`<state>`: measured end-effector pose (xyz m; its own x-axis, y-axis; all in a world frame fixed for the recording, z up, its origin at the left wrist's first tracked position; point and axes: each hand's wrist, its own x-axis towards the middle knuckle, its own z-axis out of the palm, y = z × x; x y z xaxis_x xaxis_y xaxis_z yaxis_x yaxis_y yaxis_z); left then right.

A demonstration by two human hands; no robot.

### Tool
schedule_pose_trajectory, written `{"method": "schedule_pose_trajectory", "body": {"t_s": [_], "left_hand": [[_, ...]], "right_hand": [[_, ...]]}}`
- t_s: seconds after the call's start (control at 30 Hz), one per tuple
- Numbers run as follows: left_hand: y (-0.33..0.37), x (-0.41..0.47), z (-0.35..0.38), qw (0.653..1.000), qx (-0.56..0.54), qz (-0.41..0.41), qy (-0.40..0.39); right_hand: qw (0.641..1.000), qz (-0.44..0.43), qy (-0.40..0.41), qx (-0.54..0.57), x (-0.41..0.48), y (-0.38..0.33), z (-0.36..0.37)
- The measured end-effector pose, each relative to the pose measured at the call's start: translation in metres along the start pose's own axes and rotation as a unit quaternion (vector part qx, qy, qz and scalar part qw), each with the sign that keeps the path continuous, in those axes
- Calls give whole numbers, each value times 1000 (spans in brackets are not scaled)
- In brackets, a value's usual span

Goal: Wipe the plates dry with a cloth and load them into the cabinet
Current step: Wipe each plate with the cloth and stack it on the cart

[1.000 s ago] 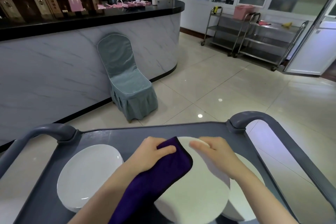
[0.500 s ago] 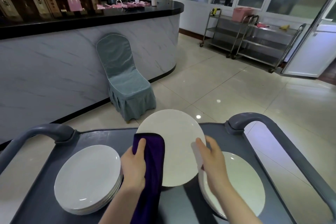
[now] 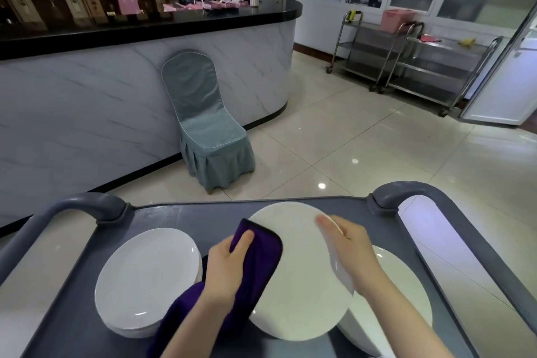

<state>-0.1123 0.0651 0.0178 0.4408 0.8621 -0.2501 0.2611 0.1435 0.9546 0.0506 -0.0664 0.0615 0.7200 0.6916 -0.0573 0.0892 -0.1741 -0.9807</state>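
Plate (image 3: 299,285) held off cart (image 3: 186,212), tilted toward camera. Right hand (image 3: 351,253) clamps right rim, thumb on face, so it gives left hand (image 3: 225,267) something to push against. Left hand grips purple cloth (image 3: 261,253), pressed on plate's left edge – likely wiping step, loading not started. Left stack (image 3: 145,279) on cart, right plates (image 3: 401,291) partly under held plate. Plate's lower edge close above right plates – chip risk. Room open above and ahead; cart handles (image 3: 406,192) flank sides. Cabinet not in view.

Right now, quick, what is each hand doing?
Left hand: holds the purple cloth against the plate.
Right hand: grips the right edge of that plate.
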Motion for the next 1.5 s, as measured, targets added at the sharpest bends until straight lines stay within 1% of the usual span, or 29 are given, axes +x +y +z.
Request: {"method": "schedule_pose_trajectory", "body": {"t_s": [0.07, 0.1, 0.17, 0.23, 0.3, 0.37, 0.4, 0.43, 0.47, 0.53, 0.6, 0.63, 0.67, 0.73, 0.8, 0.87, 0.93, 1.0, 1.03, 1.1, 1.13, 1.17, 1.23, 1.3, 1.33, 1.37, 1.4, 1.43, 1.5], "left_hand": [[-6, 0, 2, 998, -24, -44, 24], [-4, 4, -1, 999, 6, -33, 15], [9, 15, -11, 997, 61, 28, -34], [29, 25, -17, 981, 132, 98, -104], [42, 31, -15, 944, 218, 157, -191], [49, 31, -11, 904, 276, 188, -265], [50, 30, -10, 901, 276, 190, -275], [47, 28, -10, 915, 246, 181, -263], [42, 25, -11, 941, 190, 161, -228], [26, 13, -4, 989, 60, 80, -109], [8, 0, 8, 999, -43, -3, -7], [2, -3, 11, 997, -72, -29, 15], [-2, -3, 11, 996, -77, -39, 14], [0, 2, 2, 999, -31, -13, -33], [9, 11, -9, 993, 31, 39, -103], [24, 21, -15, 975, 117, 96, -163], [37, 27, -14, 944, 187, 142, -233], [42, 27, -10, 921, 216, 154, -285], [40, 26, -8, 926, 204, 146, -283], [33, 18, -7, 969, 100, 94, -206], [26, 15, -5, 987, 28, 55, -147], [19, 11, -1, 995, -43, 13, -91], [7, 2, 13, 982, -175, -76, 6], [-1, -6, 32, 940, -280, -172, 90], [-4, -8, 39, 923, -303, -203, 120], [-5, -8, 42, 915, -309, -218, 137], [-5, -6, 41, 915, -309, -218, 143], [-3, -4, 36, 918, -306, -207, 144], [1, 3, 19, 939, -275, -159, 131]], "right_hand": [[995, 59, 38, 72, -7, 10, 5], [994, 68, 45, 67, -9, 13, 7], [998, 52, 33, 31, -9, 11, 5], [1000, 18, -7, -9, -6, 1, 2], [993, -28, -79, -80, -4, -6, 4], [975, -67, -150, -151, -2, -11, 7], [969, -78, -162, -170, 0, -12, 5], [971, -80, -152, -167, 2, -13, 1], [980, -72, -118, -142, 5, -13, -4], [998, -36, -2, -57, 9, -8, -12], [996, 11, 82, 20, 9, -2, -11], [995, 27, 93, 32, 7, 2, -9], [995, 31, 89, 20, 6, 5, -7], [998, 13, 55, -37, 3, 6, -10], [996, -22, 6, -86, 3, -4, -17], [986, -46, -64, -147, 5, -18, -17], [964, -73, -145, -212, 7, -26, -10], [947, -88, -194, -241, 8, -28, -5], [948, -85, -193, -236, 9, -29, -5], [970, -63, -141, -189, 12, -28, -11], [982, -47, -94, -155, 14, -27, -14], [992, -31, -42, -115, 15, -24, -14], [997, 7, 75, 20, 11, -17, 0], [963, 46, 199, 178, 0, -10, 32], [940, 60, 253, 219, -7, -4, 49], [926, 68, 283, 238, -14, 1, 62], [925, 74, 285, 239, -20, 6, 68], [935, 79, 262, 225, -23, 11, 68], [962, 94, 181, 184, -21, 19, 54]]}}
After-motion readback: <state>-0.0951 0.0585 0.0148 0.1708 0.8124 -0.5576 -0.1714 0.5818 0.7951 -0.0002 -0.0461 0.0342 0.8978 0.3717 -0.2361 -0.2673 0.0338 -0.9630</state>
